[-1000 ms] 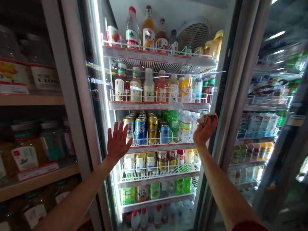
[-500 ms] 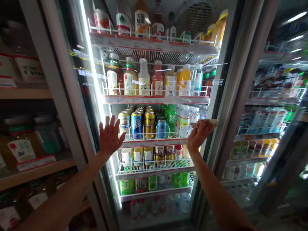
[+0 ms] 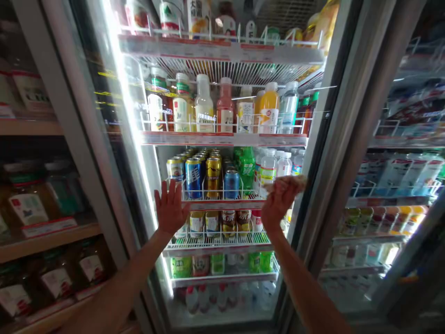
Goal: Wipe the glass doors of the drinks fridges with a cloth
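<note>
My left hand [image 3: 170, 208] is open, fingers spread and flat, in front of the wire shelf edge [image 3: 222, 204] just below a row of drink cans [image 3: 194, 176]. My right hand [image 3: 276, 204] is closed on a pale crumpled cloth [image 3: 291, 183], held at the right side of the same shelf near clear water bottles [image 3: 283, 164]. Both hands seem to lie on the fridge's glass front, though I cannot tell for sure. Small cans [image 3: 222, 220] stand on the shelf below the hands.
The lit drinks fridge has bottle shelves [image 3: 222, 138] above and more below. Its dark door frame [image 3: 333, 139] runs down the right side, beside a second fridge [image 3: 392, 185]. On the left, wooden shelves [image 3: 45, 241] hold jars [image 3: 28, 206].
Both hands have come lower against the fridge front. The right hand with the cloth has slid left and down; the left hand has dropped from the cans to the shelf edge.
</note>
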`<state>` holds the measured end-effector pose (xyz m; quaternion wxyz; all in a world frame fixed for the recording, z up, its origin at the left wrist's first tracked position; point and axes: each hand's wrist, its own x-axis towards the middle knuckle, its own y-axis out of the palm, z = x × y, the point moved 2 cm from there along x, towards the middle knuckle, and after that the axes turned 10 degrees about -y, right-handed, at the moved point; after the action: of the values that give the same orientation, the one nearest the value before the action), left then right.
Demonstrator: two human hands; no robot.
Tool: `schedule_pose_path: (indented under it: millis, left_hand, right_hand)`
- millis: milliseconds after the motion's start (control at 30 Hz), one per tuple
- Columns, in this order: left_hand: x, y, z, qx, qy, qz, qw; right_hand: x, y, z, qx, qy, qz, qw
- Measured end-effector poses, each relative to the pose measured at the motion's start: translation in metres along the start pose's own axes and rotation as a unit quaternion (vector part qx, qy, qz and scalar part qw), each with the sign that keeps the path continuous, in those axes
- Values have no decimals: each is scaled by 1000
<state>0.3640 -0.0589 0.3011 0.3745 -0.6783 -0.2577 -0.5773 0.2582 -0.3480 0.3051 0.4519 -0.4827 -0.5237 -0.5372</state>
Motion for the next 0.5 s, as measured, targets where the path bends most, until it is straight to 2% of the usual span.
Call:
schedule_pose_path:
  millis: [100,167,200,233,300,367,400,433,500]
  left_hand:
    - [2,1,3,-3,3,1,1000]
    - [2,-1,4,-14,0,6,1000]
    - [2,-2,4,-20,-2,8,1000]
    - [1,-3,4,-25,-3,8,1000]
    - [0,-3,4,-28,-2,8,1000]
    - [-1,-3,4,-29,1,4,1000]
    - [-1,-2,4,-31,1,3,1000]
    - [0,-1,4,-34,1,3,999]
    - [3,0,5,-42,0,-2,999]
  right_hand:
    - [-13,7,61,44,-113,92,988]
    - [-18,5,71,63,-178,145,971]
    - [-17,1,62,59,-185,151,969]
    - [-13,-4,44,45,-169,139,975]
    - [-3,-12,0,-3,-90,83,992]
    - [3,-14,-25,-39,-14,27,999]
    - [2,-11,-23,-47,7,12,999]
    - [-2,-7,-11,-47,14,9,999]
    - [-18,3,36,-29,-21,36,999]
